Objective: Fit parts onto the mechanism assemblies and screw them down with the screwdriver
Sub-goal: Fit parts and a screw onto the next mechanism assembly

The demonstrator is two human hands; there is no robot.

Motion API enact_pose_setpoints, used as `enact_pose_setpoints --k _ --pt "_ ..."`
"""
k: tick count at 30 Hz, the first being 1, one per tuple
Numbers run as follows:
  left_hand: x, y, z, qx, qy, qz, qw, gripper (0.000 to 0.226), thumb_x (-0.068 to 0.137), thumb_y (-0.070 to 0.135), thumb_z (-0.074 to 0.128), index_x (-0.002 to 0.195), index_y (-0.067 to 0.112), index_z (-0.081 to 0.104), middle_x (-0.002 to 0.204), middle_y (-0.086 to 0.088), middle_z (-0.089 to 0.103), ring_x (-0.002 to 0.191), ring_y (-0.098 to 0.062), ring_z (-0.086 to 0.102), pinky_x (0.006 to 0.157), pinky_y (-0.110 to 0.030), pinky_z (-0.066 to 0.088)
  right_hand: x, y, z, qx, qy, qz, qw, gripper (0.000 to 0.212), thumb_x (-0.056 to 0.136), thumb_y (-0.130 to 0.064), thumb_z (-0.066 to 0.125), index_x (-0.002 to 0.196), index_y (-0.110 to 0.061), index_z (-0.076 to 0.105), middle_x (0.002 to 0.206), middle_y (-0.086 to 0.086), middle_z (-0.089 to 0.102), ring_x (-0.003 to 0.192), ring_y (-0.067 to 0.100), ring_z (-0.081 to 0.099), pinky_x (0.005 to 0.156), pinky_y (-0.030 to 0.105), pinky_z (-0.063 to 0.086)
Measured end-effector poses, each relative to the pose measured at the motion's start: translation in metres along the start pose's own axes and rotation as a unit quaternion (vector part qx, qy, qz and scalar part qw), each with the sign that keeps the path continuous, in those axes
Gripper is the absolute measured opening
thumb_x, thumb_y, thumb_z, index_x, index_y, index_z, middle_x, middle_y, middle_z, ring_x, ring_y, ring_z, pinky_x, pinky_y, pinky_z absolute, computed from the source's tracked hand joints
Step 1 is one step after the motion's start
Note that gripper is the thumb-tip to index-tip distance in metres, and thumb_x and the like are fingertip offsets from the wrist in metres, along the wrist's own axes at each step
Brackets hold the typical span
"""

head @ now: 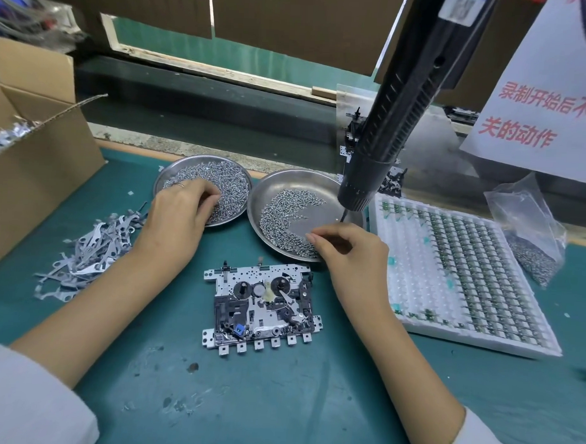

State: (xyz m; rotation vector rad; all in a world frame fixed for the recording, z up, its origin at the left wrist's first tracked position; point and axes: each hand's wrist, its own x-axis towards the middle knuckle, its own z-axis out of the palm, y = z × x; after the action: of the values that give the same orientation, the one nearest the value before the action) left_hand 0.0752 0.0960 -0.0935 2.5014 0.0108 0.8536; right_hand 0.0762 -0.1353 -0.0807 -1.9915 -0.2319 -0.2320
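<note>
One mechanism assembly (262,307), a pale metal plate carrying black gears, levers and a small blue part, lies flat near the middle of the desk (278,404), with bare green mat between it and the near edge. Behind it sit two round steel dishes of screws: the left hand (177,214) reaches into the fuller left dish (203,188) with fingers curled among the screws, while the right hand (347,250) pinches thumb and forefinger together over the right dish (295,215). One black screwdriver (398,119) hangs over that dish's right rim, one white tray of parts (462,274) fills the desk's right side, and a heap of grey levers (91,248) lies by the left edge.

two hands (175,214), two screw dishes (167,174), one mechanism assembly (262,307)
</note>
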Motion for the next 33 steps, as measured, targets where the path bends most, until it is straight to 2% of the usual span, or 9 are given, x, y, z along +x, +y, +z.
enact_pose_setpoints --k 5,11,16,20,29,33 --pt "0.0004 0.002 -0.0011 -0.013 -0.014 0.008 1.0 0.008 0.089 0.001 0.061 0.094 0.0 0.067 0.087 -0.016 0.07 0.081 -0.033 0.064 0.078 -0.043 0.05 -0.0009 -0.0007 0.0005 -0.006 -0.005 -0.01 1.0 0.004 0.082 -0.01 0.073 0.085 -0.009 0.076 0.08 -0.003 0.07 0.075 0.0 0.061 0.07 0.004 0.041" --pt "0.0002 0.0025 -0.0012 -0.004 -0.02 0.01 1.0 0.009 0.091 0.002 0.059 0.095 -0.001 0.066 0.087 -0.018 0.069 0.08 -0.035 0.063 0.077 -0.048 0.051 -0.0008 -0.0006 0.0 -0.005 0.0 -0.012 1.0 0.002 0.081 -0.01 0.074 0.082 -0.011 0.075 0.076 -0.005 0.069 0.073 0.001 0.061 0.068 0.005 0.043" --pt "-0.0001 0.0003 -0.0007 0.006 -0.025 0.025 0.999 0.008 0.091 0.001 0.059 0.094 -0.002 0.065 0.092 -0.018 0.067 0.086 -0.035 0.061 0.079 -0.042 0.046 -0.0009 0.0005 -0.0013 0.01 0.0 -0.005 1.0 0.005 0.081 -0.01 0.074 0.08 -0.015 0.074 0.077 -0.006 0.069 0.073 0.002 0.06 0.069 0.007 0.043" --pt "0.0 -0.001 0.001 0.016 -0.025 0.011 0.999 0.009 0.092 0.001 0.057 0.097 -0.002 0.064 0.096 -0.018 0.065 0.092 -0.035 0.058 0.081 -0.043 0.043 -0.0005 -0.0001 -0.0005 0.012 -0.001 0.001 1.0 0.005 0.081 -0.009 0.074 0.08 -0.014 0.074 0.076 -0.009 0.068 0.072 0.0 0.06 0.068 0.007 0.043" --pt "0.0006 0.0029 -0.0019 0.01 -0.032 -0.027 0.999 0.014 0.098 0.015 0.049 0.102 0.006 0.058 0.086 -0.018 0.065 0.082 -0.037 0.058 0.075 -0.05 0.047 -0.0014 -0.0024 -0.0011 0.01 -0.007 0.005 1.0 0.003 0.081 -0.011 0.074 0.084 -0.01 0.075 0.079 -0.003 0.07 0.073 0.001 0.061 0.07 0.007 0.043" --pt "-0.0012 0.007 -0.0036 0.05 -0.016 -0.016 0.998 0.013 0.096 0.014 0.053 0.099 0.005 0.061 0.092 -0.019 0.064 0.092 -0.037 0.053 0.078 -0.043 0.041 -0.0021 -0.0055 -0.0047 0.041 -0.013 0.012 0.999 0.002 0.08 -0.013 0.075 0.08 -0.015 0.076 0.075 -0.011 0.072 0.071 -0.002 0.063 0.071 0.01 0.046"
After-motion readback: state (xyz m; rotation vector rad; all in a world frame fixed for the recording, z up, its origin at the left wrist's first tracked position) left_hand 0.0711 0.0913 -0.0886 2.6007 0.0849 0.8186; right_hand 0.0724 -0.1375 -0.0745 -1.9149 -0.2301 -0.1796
